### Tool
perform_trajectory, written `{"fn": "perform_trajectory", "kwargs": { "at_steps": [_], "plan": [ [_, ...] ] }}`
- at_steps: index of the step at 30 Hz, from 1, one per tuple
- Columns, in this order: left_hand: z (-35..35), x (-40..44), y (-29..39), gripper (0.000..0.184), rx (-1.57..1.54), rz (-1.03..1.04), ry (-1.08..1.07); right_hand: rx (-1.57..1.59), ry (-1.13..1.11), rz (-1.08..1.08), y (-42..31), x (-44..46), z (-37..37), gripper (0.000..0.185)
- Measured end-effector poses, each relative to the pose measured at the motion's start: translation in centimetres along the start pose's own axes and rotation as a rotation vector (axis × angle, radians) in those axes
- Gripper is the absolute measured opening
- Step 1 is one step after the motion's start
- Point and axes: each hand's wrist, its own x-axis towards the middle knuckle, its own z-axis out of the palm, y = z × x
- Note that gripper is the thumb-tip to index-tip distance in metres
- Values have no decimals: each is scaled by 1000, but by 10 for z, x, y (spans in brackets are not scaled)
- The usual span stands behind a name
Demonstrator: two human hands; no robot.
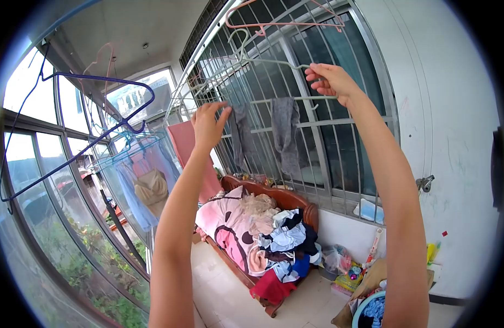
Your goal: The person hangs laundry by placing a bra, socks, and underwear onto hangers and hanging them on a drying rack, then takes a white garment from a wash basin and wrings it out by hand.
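Observation:
A pale green clothes hanger (273, 62) hangs high in front of the barred window. My right hand (336, 83) pinches its sloping right shoulder between thumb and fingers. Two grey sock-like garments drape down from its lower bar: one grey garment (285, 131) near the middle, another grey garment (240, 134) further left. My left hand (210, 126) is raised at the left one's top, with fingers stretched out and thumb apart. Whether its fingertips touch the cloth or the bar, I cannot tell. The hanger's left end is partly hidden behind that hand.
A purple hanger (99, 79) looms close at left. A pink hanger (284, 24) hangs above. Beyond are blue hangers with clothes (148, 180) and a pink towel (193, 153). Below, a wooden bench (312, 217) carries piled laundry; a basin (358, 311) with clothes stands lower right.

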Motion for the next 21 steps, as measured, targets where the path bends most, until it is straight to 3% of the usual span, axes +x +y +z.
{"fn": "perform_trajectory", "kwargs": {
  "at_steps": [2,4,5,6,8,12,17,18,21],
  "plan": [
    [7,22,5,31,14,30,71,-14,32,-7,-7,13,-6,24],
    [20,41,5,45,48,30,329,59,74,-14,-6,34,-15,24],
    [24,52,4,61,62,-35,335,93,85,-28,-7,46,-19,24],
    [29,61,3,61,60,-39,342,86,81,-31,-8,57,-23,24],
    [42,80,3,71,-290,-234,255,185,123,-40,-12,80,-30,24],
    [64,108,8,77,-555,-333,136,228,176,-113,-30,108,-33,23],
    [71,123,27,74,-510,-345,128,244,227,-184,-44,128,-31,22],
    [61,121,41,75,-639,-398,100,243,228,-183,-45,133,-30,22],
    [69,137,16,82,-484,-369,95,278,144,-140,-43,142,-25,22]
  ]
}}
